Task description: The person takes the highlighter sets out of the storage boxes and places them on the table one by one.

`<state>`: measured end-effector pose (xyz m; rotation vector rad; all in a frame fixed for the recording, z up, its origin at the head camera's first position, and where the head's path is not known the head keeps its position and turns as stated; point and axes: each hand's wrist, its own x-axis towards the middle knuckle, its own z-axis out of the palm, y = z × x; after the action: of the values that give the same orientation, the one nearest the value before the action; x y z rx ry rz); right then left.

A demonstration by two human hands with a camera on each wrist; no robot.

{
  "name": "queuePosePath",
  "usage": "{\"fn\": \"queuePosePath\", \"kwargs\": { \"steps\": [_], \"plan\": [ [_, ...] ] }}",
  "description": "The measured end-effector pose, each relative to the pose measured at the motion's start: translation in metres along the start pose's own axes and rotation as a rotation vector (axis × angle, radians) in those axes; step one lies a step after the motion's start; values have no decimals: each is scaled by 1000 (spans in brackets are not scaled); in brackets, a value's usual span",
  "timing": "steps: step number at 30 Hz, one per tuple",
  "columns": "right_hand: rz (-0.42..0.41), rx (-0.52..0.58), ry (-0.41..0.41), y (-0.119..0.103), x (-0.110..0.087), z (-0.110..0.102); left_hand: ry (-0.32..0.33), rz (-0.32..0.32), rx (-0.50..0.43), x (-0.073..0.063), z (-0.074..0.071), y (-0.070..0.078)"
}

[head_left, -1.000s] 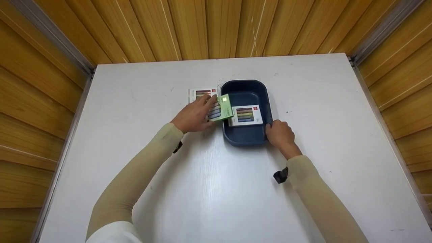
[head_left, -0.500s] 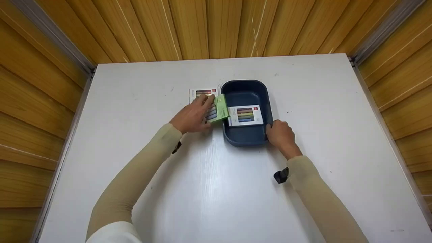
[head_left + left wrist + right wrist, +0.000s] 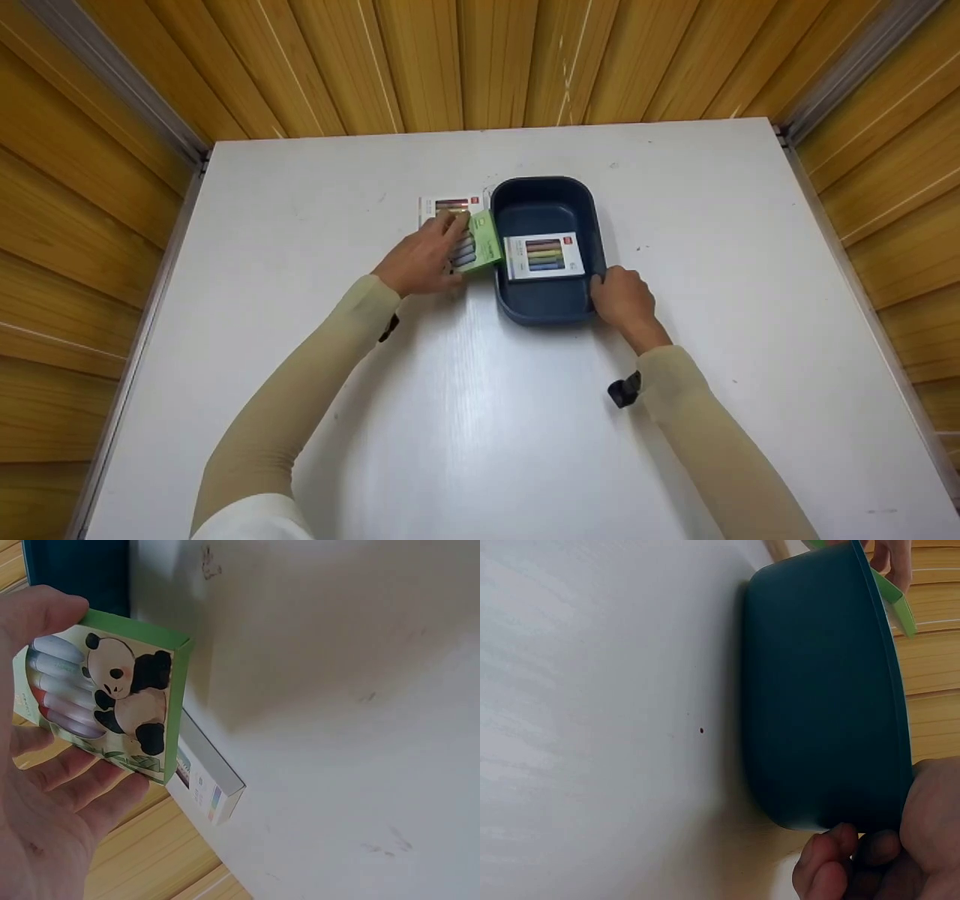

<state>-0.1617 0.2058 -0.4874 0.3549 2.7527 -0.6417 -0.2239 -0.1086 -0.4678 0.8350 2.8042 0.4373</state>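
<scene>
My left hand (image 3: pixel 424 256) holds a green box of pens (image 3: pixel 135 682) by its edges, thumb on one side and fingers on the other. A panda picture and a window with pale, thick pens show on its face in the left wrist view. The box is just left of a dark blue plastic bin (image 3: pixel 544 307), tilted near its left rim. Inside the bin lies a white box (image 3: pixel 545 256) with coloured sticks in its window. My right hand (image 3: pixel 624 301) grips the bin's right rim, thumb on the inner side and fingers outside.
A second white box (image 3: pixel 450 204) of coloured sticks lies on the table left of the bin, partly covered by my left hand and the green box. The white table (image 3: pixel 465 420) ends at a yellow wood-look wall (image 3: pixel 487 67) at the back.
My left hand has drawn the green box a little to the left, off the bin's left rim. More of the white box in the bin shows. The right hand stays in place.
</scene>
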Motion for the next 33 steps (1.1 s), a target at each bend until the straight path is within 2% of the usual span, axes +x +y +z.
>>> {"fn": "queuePosePath", "kwargs": {
  "steps": [5,12,24,33],
  "plan": [
    [1,0,-4,0,0,0,0,-8,1,0,1,-2],
    [-21,-3,17,1,-1,0,44,31,19,-1,4,-7],
    [-7,-3,12,0,0,1,-1,-36,14,-2,4,-14],
    [-15,9,9,0,-2,0,-19,-34,54,-2,6,-18]
  ]
}}
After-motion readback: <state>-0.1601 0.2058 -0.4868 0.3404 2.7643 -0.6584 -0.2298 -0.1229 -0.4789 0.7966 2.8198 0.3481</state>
